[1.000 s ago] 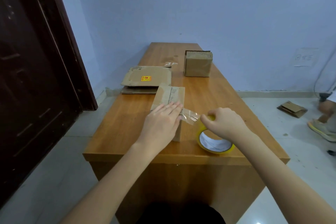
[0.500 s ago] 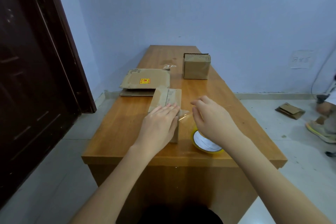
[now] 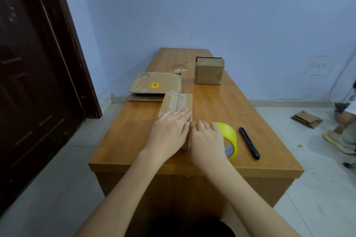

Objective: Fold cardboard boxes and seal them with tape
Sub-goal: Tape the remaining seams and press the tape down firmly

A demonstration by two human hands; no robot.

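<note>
A small folded cardboard box (image 3: 176,102) lies on the wooden table (image 3: 221,102), with tape along its top seam. My left hand (image 3: 169,131) lies flat on the box's near end, fingers straight. Beside it, my right hand (image 3: 207,137) presses flat against the box's right side, its fingertips at the taped edge. A yellow tape roll (image 3: 230,140) stands just right of my right hand, partly hidden by it. A black utility knife (image 3: 249,142) lies to the right of the roll.
Flattened cardboard boxes (image 3: 156,86) with a yellow sticker are stacked behind the box. A sealed box (image 3: 209,71) stands farther back on the right. A dark door (image 3: 34,75) is on the left. On the floor at right lie flattened cardboard (image 3: 306,119) and a person's shoe (image 3: 339,141).
My right hand let go of the tape roll and moved left, pressing the loose tape end down onto the box's side. My left hand stayed on the box.
</note>
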